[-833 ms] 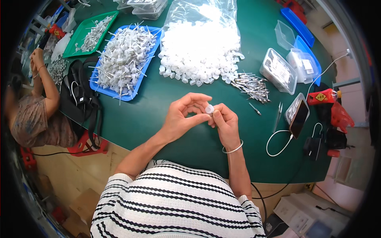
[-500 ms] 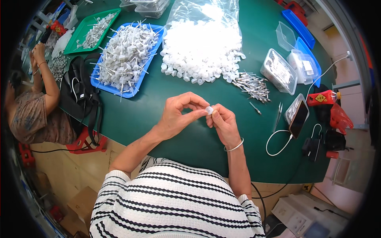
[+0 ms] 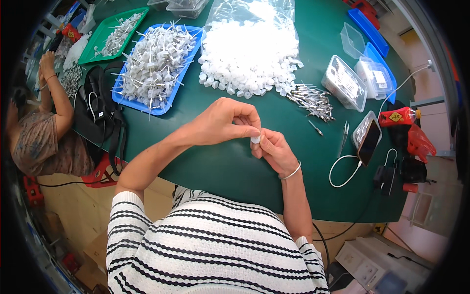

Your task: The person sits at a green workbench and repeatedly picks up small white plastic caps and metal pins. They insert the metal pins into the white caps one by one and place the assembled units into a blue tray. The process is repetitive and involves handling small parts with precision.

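Above the near part of the table, both my hands meet at a small white plastic cap. My right hand is closed round it, with the thumb and fingers pinching its side. Just over the cap, my left hand is bent at the wrist, its thumb and forefinger pinched together against the top. What those left fingertips grip is hidden. Beyond my hands lies a heap of similar white caps, spilling from a clear plastic bag. Thin metal pins lie piled to its right, with a single pin apart from them.
A blue tray heaped with capped pins and a green tray stand left. At right are tweezers, a clear box, a phone on a cable and a red bottle. Another person sits at far left.
My left hand has risen and tipped downward over the cap, its elbow moving outward. The cap has shifted slightly down and left. My right hand stays nearly in place.
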Available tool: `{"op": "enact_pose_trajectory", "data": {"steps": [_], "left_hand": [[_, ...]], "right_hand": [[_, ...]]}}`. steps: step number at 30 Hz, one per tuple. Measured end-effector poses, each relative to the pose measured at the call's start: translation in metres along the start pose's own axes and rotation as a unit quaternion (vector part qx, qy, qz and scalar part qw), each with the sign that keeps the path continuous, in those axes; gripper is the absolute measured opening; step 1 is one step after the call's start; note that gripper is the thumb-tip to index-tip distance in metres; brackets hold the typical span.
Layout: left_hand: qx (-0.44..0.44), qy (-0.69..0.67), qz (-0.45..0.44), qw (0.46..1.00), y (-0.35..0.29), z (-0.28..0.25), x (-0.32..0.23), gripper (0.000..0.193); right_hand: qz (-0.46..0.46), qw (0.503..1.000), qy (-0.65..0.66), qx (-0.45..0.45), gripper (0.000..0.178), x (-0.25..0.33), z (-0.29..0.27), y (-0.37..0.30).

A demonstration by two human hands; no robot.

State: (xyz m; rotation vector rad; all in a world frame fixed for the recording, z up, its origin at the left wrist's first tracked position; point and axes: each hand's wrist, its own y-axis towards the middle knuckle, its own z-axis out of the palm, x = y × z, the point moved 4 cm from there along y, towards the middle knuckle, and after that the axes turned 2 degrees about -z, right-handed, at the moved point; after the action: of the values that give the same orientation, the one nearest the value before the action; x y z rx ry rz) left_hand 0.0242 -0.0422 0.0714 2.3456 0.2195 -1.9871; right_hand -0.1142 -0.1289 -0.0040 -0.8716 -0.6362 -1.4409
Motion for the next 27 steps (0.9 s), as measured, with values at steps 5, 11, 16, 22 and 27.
{"op": "enact_pose_trajectory", "data": {"steps": [5, 11, 16, 22, 27], "left_hand": [[0.093, -0.134, -0.100, 0.982, 0.004, 0.003, 0.009, 0.017], [0.108, -0.173, -0.117, 0.972, 0.009, 0.010, 0.020, 0.014], [0.016, -0.229, -0.132, 0.964, -0.011, 0.006, 0.034, 0.009], [-0.211, -0.151, -0.054, 0.964, -0.067, -0.024, 0.026, 0.005], [-0.469, 0.374, 0.146, 0.787, -0.119, -0.078, -0.021, 0.014]], "right_hand": [[0.018, 0.998, 0.052, 0.033, 0.031, -0.005, 0.003, -0.001], [0.021, 0.999, 0.040, 0.030, 0.035, 0.001, 0.008, -0.001], [0.016, 0.992, -0.115, -0.046, 0.027, 0.005, 0.002, 0.004], [-0.198, 0.557, -0.716, -0.372, 0.012, 0.084, -0.030, -0.050], [-0.128, 0.517, -0.768, -0.355, 0.019, 0.074, -0.065, -0.052]]}}
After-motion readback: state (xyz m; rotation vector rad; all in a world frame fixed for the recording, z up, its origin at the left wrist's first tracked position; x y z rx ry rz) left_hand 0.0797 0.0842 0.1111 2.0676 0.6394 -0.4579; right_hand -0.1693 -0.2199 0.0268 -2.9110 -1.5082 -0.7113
